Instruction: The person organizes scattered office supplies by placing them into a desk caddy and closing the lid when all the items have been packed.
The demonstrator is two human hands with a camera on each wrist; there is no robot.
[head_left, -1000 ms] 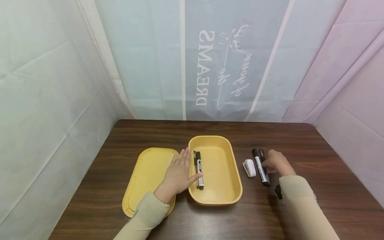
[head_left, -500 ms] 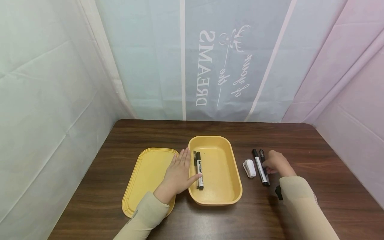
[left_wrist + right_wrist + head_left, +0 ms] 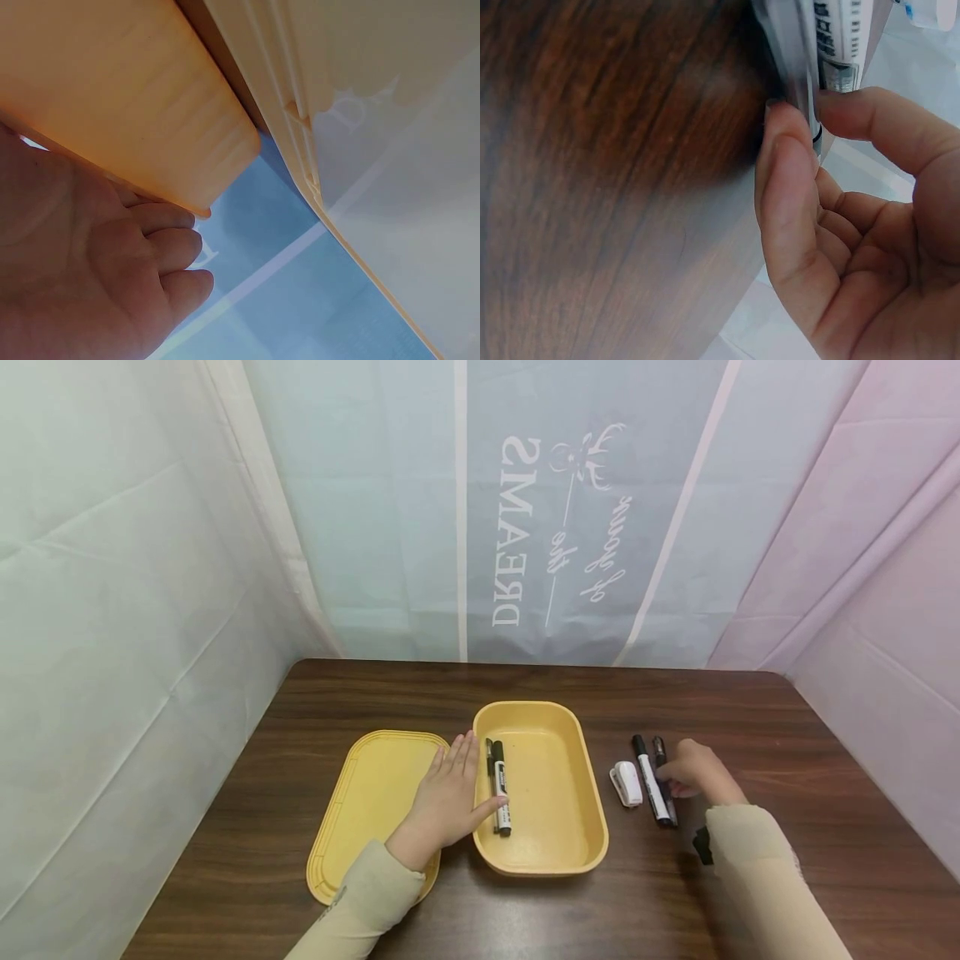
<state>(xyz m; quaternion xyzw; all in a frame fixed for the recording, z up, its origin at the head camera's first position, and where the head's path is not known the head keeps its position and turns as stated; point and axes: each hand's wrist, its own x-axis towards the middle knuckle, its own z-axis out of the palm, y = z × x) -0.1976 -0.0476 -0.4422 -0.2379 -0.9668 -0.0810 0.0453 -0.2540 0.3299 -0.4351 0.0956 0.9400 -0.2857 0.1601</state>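
My left hand [image 3: 442, 797] lies with straight fingers along the left rim of a yellow plastic box [image 3: 551, 793]; the left wrist view shows its fingertips right at the rim. Inside the box, a black-and-white marker [image 3: 502, 777] and a slim pen [image 3: 491, 762] lie side by side at the left wall. To the right of the box, my right hand [image 3: 697, 771] pinches a dark-capped clear pen [image 3: 799, 52] between thumb and forefinger. A second black-and-white marker [image 3: 649, 785] lies just left of that pen, and a small white stapler [image 3: 626, 783] left of the marker.
A flat yellow lid [image 3: 371, 810] lies on the dark wooden table [image 3: 247, 860] left of the box, partly under my left forearm. Fabric sheets [image 3: 390, 510] hang behind the table and along both sides.
The pen's capped end has shifted slightly right, away from the marker beside it, with my right hand. My left hand keeps its place on the box rim.
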